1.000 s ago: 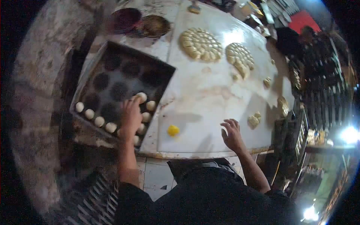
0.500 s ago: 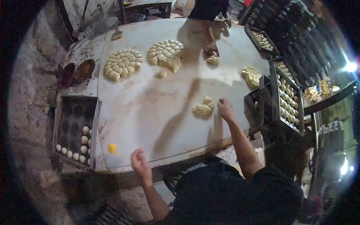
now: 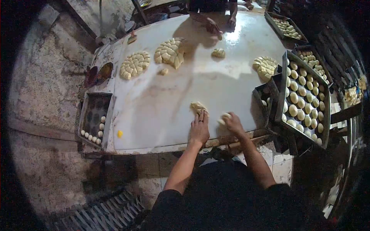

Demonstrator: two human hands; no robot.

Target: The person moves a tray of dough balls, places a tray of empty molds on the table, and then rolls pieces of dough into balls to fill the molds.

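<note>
My left hand (image 3: 199,129) lies flat on the white table (image 3: 162,96) near its front edge, its fingers pressing on a small lump of dough (image 3: 198,106). My right hand (image 3: 231,123), just to the right, is closed around a piece of dough (image 3: 224,116) lifted slightly off the table. Both forearms reach out from my dark top at the bottom of the view.
A dark tray (image 3: 94,115) with several dough balls sits at the left, a small yellow piece (image 3: 120,134) beside it. Full trays (image 3: 304,96) stand at the right. Scored dough rounds (image 3: 134,64) lie farther back. Another person's hands (image 3: 216,25) work at the far edge.
My view has swung right from the left tray. My left hand moved from the table's front edge onto the dough lump; my right hand pulled a piece of dough off it.
</note>
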